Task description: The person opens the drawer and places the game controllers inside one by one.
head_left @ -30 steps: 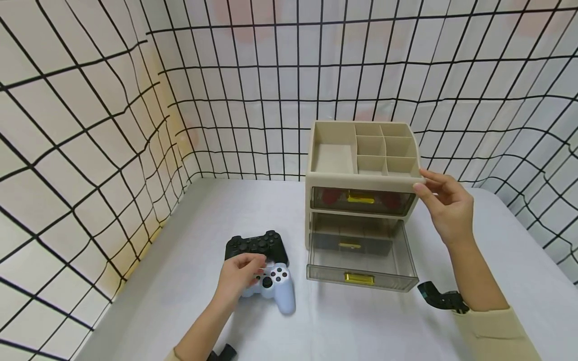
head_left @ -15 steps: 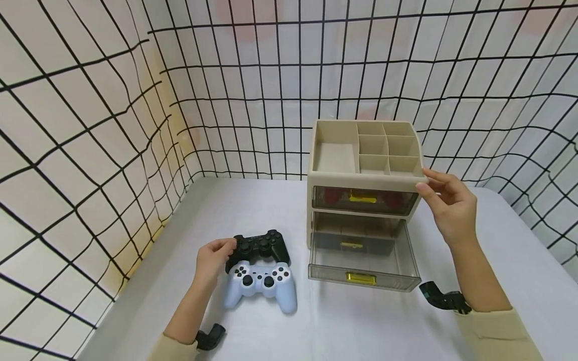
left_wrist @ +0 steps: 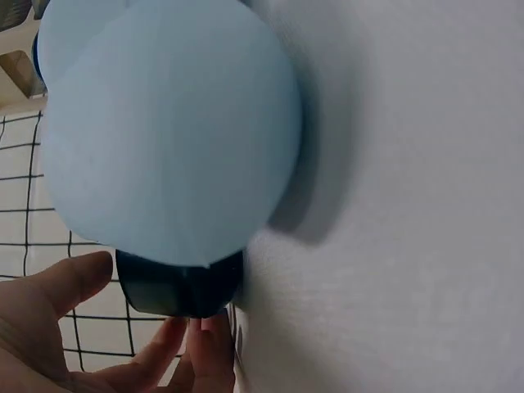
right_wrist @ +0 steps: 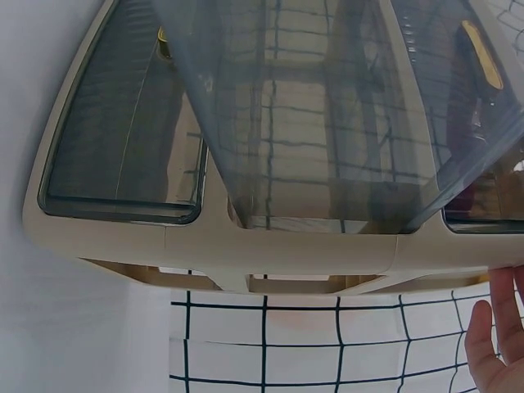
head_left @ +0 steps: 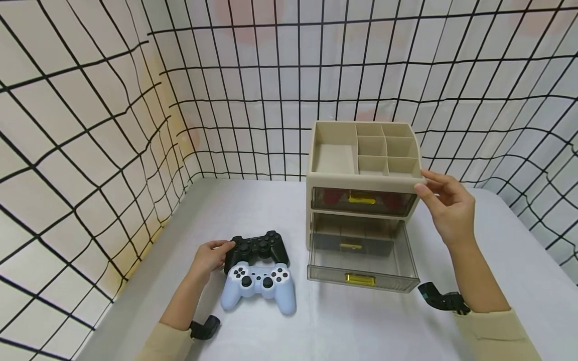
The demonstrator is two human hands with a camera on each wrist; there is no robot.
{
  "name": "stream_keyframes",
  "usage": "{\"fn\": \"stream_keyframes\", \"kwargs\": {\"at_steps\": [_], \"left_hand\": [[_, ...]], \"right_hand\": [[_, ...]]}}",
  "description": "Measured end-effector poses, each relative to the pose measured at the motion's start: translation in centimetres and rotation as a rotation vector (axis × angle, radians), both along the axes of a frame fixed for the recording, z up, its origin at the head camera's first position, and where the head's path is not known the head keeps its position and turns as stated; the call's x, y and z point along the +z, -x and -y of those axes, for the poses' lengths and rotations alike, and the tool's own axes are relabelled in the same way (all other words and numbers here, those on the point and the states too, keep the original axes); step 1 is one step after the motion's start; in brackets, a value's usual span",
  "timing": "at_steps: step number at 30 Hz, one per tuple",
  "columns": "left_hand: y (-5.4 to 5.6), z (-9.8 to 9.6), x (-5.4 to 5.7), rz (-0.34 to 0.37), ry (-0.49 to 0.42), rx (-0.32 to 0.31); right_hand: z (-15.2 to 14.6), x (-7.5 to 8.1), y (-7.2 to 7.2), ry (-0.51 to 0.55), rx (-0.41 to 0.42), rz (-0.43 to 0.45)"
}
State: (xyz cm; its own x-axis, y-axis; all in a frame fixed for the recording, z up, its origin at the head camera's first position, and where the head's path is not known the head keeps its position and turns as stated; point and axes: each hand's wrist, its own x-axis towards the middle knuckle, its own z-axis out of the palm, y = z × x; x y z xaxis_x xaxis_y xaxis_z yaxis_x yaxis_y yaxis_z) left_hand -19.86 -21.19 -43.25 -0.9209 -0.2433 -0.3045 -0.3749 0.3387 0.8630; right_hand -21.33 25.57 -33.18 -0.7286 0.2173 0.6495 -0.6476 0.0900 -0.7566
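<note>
Two game controllers lie one behind the other on the white tabletop. The light blue game controller (head_left: 259, 281) is nearer, and the black game controller (head_left: 257, 245) sits right behind it. My left hand (head_left: 211, 256) holds the left grip of the black one, thumb on one side and fingertips on the other. In the left wrist view, the blue controller (left_wrist: 172, 131) fills much of the picture. My right hand (head_left: 447, 200) grips the upper right front corner of a beige drawer organizer (head_left: 367, 179) between thumb and fingers. Its middle drawer (head_left: 361, 255) is pulled out, with nothing visible inside.
The organizer's top drawer (head_left: 364, 200) is closed, with reddish shapes behind its smoky front. Its top has several divided compartments. Black wire mesh (head_left: 253, 115) surrounds the white tabletop (head_left: 203, 200) at the back and both sides.
My left hand has moved left from over the blue controller to the black controller's left grip, lowering slightly onto it. The right hand stays at the organizer's corner.
</note>
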Motion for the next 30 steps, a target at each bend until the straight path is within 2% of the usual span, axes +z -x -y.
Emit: {"fn": "stream_keyframes", "kwargs": {"at_steps": [6,10,20,26,30], "left_hand": [[0.4,-0.3,-0.3,0.039,0.094,-0.121],[0.7,-0.4,-0.5,0.029,0.120,-0.163],[1.2,-0.6,-0.8,-0.102,0.130,-0.180],[1.0,-0.7,-0.3,-0.178,0.118,-0.176],[0.7,-0.9,0.1,-0.205,0.104,-0.165]], "right_hand": [[-0.1,-0.2,0.1,0.016,0.025,-0.013],[-0.1,-0.2,0.1,0.010,0.020,-0.013],[0.0,-0.1,0.1,0.014,0.028,-0.018],[0.0,-0.1,0.2,0.032,0.038,-0.019],[0.0,-0.1,0.2,0.046,0.046,-0.023]]}}
